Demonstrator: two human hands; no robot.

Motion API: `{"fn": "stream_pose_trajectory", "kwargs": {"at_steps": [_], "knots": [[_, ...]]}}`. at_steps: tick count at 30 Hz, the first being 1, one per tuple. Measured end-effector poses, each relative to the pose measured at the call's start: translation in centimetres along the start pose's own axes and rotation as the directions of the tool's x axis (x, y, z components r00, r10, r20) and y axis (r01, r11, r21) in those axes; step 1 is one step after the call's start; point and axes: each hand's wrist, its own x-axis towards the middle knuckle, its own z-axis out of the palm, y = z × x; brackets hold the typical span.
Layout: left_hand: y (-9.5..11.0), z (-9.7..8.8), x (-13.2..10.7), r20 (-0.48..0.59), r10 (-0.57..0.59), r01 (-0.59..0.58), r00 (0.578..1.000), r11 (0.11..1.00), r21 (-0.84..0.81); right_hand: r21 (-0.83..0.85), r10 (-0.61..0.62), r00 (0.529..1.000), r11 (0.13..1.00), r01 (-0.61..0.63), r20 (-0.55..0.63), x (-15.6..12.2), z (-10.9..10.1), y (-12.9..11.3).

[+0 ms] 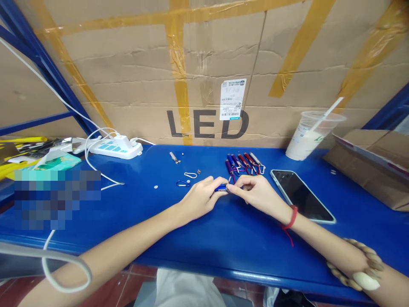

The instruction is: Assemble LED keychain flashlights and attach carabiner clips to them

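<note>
My left hand (pixel 198 197) is closed around a small blue mini flashlight (pixel 220 188), held level just above the blue table. At its right end, the thumb and fingertips of my right hand (pixel 255 191) pinch together; the fingers hide that tip. Several mini flashlights with carabiner clips (pixel 243 164), purple, blue, red and silver, lie in a row just behind my right hand. Beyond my left hand are a loose silver carabiner (pixel 191 175), a blue carabiner (pixel 183 183), a silver tube-shaped piece (pixel 173 157) and a few tiny round parts.
A phone (pixel 303 195) lies right of my right hand. A plastic cup with a straw (pixel 305 138) and a brown paper bag (pixel 370 166) stand farther right. On the left are a white power strip (pixel 116 147) and its cable. A large cardboard box (pixel 134 85) closes off the back.
</note>
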Motion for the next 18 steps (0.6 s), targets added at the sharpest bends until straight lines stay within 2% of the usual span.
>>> {"fn": "stream_pose_trajectory", "kwargs": {"at_steps": [2,4,7,9,12,18], "knots": [[0.1,0.1,0.1,-0.009,-0.043,0.043,0.999,0.999,-0.02,-0.038,-0.085,0.993,0.996,0.082,-0.084,0.0,-0.3,0.0],[0.1,0.1,0.2,-0.016,-0.07,0.068,0.997,0.995,-0.075,-0.065,-0.227,0.965,0.973,0.22,-0.131,0.1,-0.7,-0.1],[0.1,0.2,0.4,-0.023,-0.063,0.058,0.998,0.984,-0.167,-0.131,-0.454,0.885,0.888,0.44,-0.101,0.1,-1.4,-0.1],[0.0,0.3,0.4,-0.025,-0.049,0.044,0.998,0.983,-0.176,-0.193,-0.534,0.843,0.835,0.514,-0.065,0.1,-1.8,0.0],[0.0,0.5,0.3,-0.018,-0.021,0.019,1.0,0.99,-0.14,-0.251,-0.542,0.84,0.816,0.52,-0.024,0.1,-2.0,0.1],[0.1,0.6,-0.1,0.01,-0.005,0.007,1.0,0.988,-0.153,-0.34,-0.369,0.929,0.872,0.352,0.016,-0.3,-1.7,-0.6]]}}
